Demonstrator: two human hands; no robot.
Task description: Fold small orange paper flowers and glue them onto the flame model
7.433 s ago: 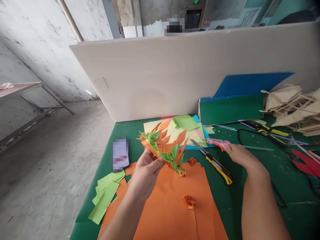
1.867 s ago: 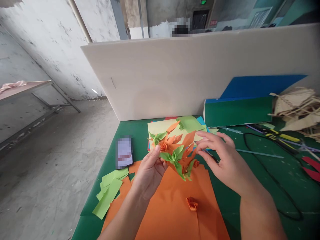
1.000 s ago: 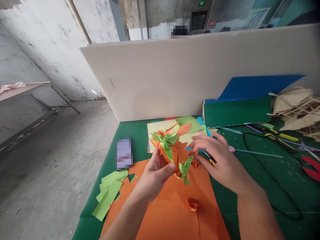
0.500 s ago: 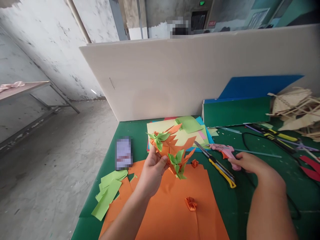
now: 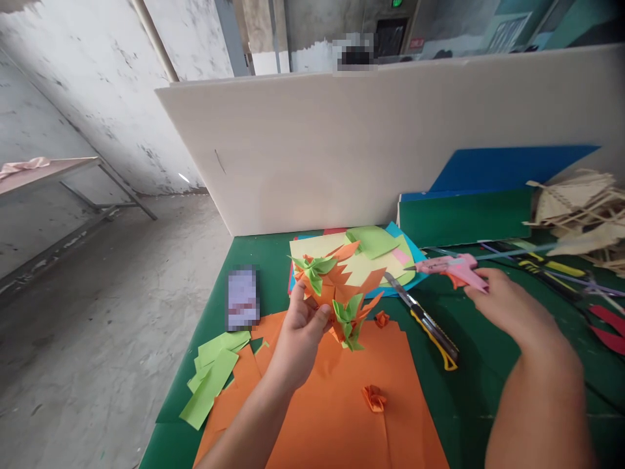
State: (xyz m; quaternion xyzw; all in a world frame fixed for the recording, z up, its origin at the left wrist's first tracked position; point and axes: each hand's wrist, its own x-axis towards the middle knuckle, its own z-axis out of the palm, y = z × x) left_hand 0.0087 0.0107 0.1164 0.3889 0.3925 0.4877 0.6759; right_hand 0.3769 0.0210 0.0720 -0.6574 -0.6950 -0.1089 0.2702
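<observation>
My left hand (image 5: 303,332) is closed on an orange paper craft (image 5: 332,286) with pointed orange strips and two green leaf clusters, held above the orange sheet (image 5: 322,417). In my right hand (image 5: 502,299) is a pink glue gun (image 5: 454,267), gripped by its handle, its nozzle pointing left and a glue stick trailing from its back. Two small folded orange paper pieces lie on the orange sheet, one folded piece (image 5: 374,398) near its middle and another folded piece (image 5: 381,318) at its far edge. Beside that sheet rests a yellow-and-black utility knife (image 5: 430,329).
Light green paper strips (image 5: 209,384) and a phone (image 5: 243,299) lie at left. Behind are stacked coloured sheets (image 5: 332,251) and a tall white board (image 5: 312,150). To the right are pliers (image 5: 541,273), red-handled scissors (image 5: 608,326) and a heap of pale wooden strips (image 5: 581,208).
My right hand has lifted the glue gun up and to the right from beside the utility knife. My left hand and the paper craft have hardly moved.
</observation>
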